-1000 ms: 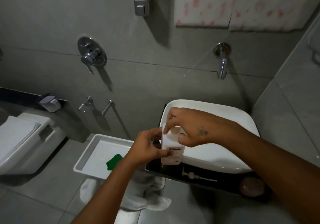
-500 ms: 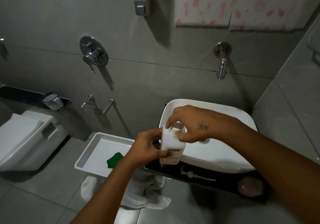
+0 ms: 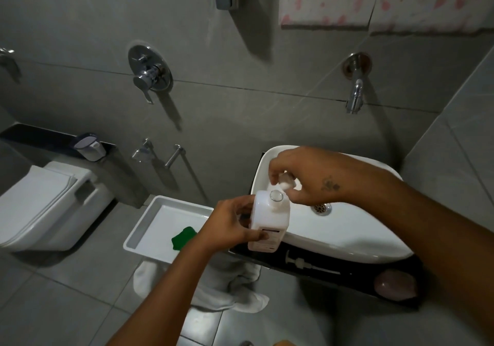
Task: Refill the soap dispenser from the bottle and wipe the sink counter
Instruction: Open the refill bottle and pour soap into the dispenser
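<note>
L hand (image 3: 230, 225) fingers clamp upright bottle (image 3: 269, 220) at frame centre; R hand (image 3: 310, 179) fingers pinch cap (image 3: 287, 182) just upper-right of open neck.

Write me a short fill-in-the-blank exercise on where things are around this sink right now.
1. The left hand grips the white ____ by its side.
2. The right hand holds the bottle's ____ just above its open neck.
3. The green cloth lies in the white ____.
4. The loose pump lies on the dark ____ in front of the sink.

Answers: bottle; cap; tray; counter
</note>
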